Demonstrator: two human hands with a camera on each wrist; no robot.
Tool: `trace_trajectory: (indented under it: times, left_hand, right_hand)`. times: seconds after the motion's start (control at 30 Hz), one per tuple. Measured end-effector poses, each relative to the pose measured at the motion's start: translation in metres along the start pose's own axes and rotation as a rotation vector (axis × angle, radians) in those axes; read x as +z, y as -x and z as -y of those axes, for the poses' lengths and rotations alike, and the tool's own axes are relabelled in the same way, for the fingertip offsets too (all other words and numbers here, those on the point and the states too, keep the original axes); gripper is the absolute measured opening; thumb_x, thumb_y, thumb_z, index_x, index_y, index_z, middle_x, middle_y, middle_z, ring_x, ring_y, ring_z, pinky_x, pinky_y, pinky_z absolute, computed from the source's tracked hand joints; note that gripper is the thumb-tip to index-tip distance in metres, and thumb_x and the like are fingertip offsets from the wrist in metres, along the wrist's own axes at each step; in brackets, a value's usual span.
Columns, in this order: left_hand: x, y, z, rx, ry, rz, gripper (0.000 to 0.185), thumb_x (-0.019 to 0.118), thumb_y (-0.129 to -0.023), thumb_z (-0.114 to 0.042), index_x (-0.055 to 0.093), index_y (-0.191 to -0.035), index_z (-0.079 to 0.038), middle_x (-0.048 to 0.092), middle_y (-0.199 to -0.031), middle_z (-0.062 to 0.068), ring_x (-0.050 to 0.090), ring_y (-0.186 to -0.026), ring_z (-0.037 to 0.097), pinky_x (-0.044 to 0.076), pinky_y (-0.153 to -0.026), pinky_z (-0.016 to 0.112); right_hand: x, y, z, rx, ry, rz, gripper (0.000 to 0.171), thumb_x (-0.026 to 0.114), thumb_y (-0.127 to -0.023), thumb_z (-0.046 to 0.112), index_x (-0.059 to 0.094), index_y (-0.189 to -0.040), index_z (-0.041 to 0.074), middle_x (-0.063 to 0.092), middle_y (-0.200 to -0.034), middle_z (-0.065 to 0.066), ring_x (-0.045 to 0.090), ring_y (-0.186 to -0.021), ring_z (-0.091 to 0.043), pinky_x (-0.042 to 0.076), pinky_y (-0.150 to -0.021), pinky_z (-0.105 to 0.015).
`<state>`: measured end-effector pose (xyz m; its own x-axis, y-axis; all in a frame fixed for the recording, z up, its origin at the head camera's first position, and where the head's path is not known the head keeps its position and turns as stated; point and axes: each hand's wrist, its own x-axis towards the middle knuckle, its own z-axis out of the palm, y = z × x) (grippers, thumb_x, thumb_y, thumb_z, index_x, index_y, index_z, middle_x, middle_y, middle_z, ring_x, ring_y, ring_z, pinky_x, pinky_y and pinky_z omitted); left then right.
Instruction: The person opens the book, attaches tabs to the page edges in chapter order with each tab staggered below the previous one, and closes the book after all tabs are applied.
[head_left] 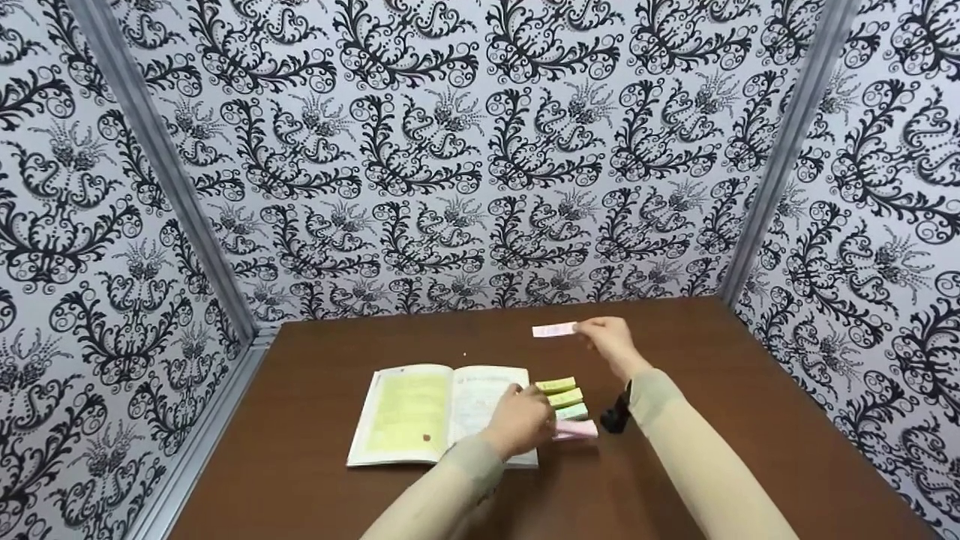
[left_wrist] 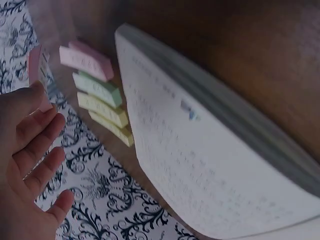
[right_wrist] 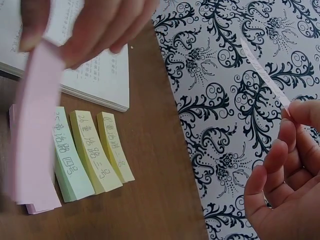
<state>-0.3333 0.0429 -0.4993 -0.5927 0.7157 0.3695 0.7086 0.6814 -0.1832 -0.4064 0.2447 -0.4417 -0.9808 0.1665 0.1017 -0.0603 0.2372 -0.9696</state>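
My right hand pinches one end of a thin pink paper strip, held out to the left above the far part of the table. My left hand, over the book's right page, pinches the end of a pink sticky-note pad between thumb and finger. Under that pad, another pink pad lies on the table. Beside it lie a green pad and two yellow pads, handwritten and in a row. An open book lies left of them.
The brown table meets patterned walls at the back and sides, with metal posts at the corners. A small black object sits near the right cuff. A tiny white speck lies behind the book.
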Motion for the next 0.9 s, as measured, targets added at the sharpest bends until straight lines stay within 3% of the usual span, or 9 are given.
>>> trace_trajectory:
  times: [0.2,0.53,0.7,0.9]
  left_hand:
    - [0.006,0.009,-0.009,0.064,-0.079,0.042,0.013,0.069,-0.078,-0.036,0.07,-0.068,-0.028,0.061,-0.071,-0.013,0.054,-0.08,0.01,0.039,-0.068,0.03]
    - [0.024,0.015,-0.016,0.08,-0.146,0.091,0.024,0.068,-0.079,-0.04,0.065,-0.061,-0.023,0.062,-0.068,-0.009,0.054,-0.075,0.012,0.04,-0.069,0.032]
    - [0.031,0.019,-0.019,0.058,-0.096,0.14,0.021,0.069,-0.081,-0.036,0.068,-0.069,-0.02,0.065,-0.075,-0.008,0.057,-0.072,0.012,0.045,-0.07,0.032]
    - [0.019,0.011,-0.012,0.03,-0.015,0.169,0.023,0.075,-0.077,-0.045,0.071,-0.068,-0.025,0.064,-0.071,-0.011,0.056,-0.07,0.01,0.044,-0.066,0.029]
  right_hand:
    - [0.001,-0.001,-0.002,0.048,-0.014,0.029,0.019,0.067,-0.087,0.011,0.071,-0.094,-0.006,0.063,-0.066,0.003,0.053,-0.057,-0.009,0.046,-0.055,-0.022]
    - [0.008,-0.002,-0.017,0.043,-0.039,0.03,0.019,0.068,-0.086,0.009,0.071,-0.093,-0.009,0.063,-0.065,0.001,0.053,-0.056,-0.011,0.046,-0.054,-0.023]
    - [0.013,-0.001,-0.027,0.065,-0.023,0.03,0.017,0.07,-0.085,0.01,0.072,-0.089,-0.007,0.063,-0.064,0.0,0.053,-0.055,-0.012,0.046,-0.054,-0.024]
    - [0.017,-0.002,-0.037,0.081,-0.039,0.005,0.014,0.07,-0.083,0.008,0.071,-0.083,-0.006,0.061,-0.061,0.0,0.052,-0.053,-0.012,0.043,-0.051,-0.022]
